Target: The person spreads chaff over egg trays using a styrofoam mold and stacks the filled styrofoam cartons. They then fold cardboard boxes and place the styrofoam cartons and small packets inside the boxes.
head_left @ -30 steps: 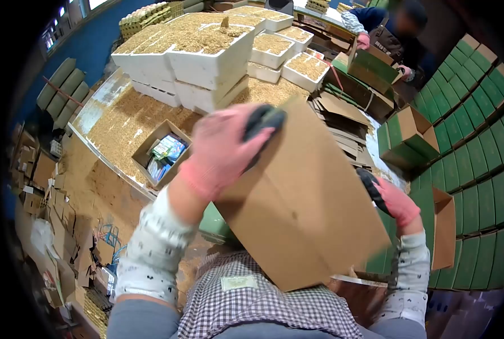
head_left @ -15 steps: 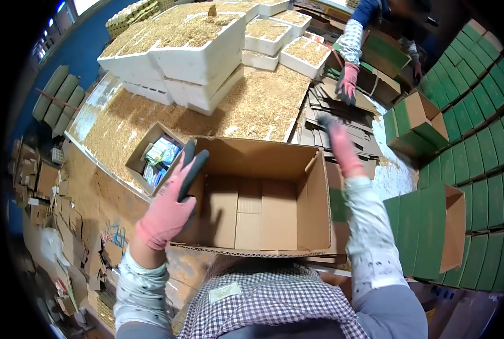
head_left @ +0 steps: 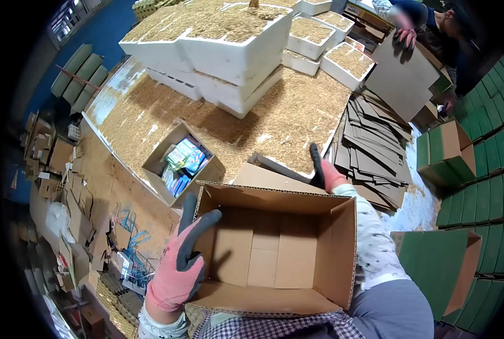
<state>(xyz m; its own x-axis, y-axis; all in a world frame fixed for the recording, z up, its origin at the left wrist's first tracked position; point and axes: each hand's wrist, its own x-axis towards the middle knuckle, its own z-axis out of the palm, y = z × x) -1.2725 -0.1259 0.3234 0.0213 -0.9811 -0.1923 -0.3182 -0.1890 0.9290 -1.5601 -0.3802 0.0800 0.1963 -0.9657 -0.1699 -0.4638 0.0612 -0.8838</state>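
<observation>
An open-topped cardboard box (head_left: pixel 263 248) sits before my body, its inside bare. My left hand (head_left: pixel 178 263), in a pink glove with dark fingers, straddles the box's left wall, one finger over the inside. Beyond the far wall, my right hand (head_left: pixel 325 172), gloved alike, is closed at the right end of a flat cardboard sheet (head_left: pixel 280 179); its thumb points up and the box rim hides part of the grip. To the left, a smaller carton (head_left: pixel 212 172) holds blue and green packets (head_left: pixel 185 157).
White foam boxes (head_left: pixel 229 62) filled with wood shavings stand on the shavings-strewn table (head_left: pixel 297 113). Flat cardboard pieces (head_left: pixel 370 147) lie stacked at right. Green cartons (head_left: pixel 489 147) line the right side. Another person's gloved hand (head_left: pixel 405 39) holds a grey cardboard sheet (head_left: pixel 401 73).
My right hand has come from the right to behind the box, with a cardboard sheet now at it. The view has shifted. The other person has raised a cardboard sheet.
</observation>
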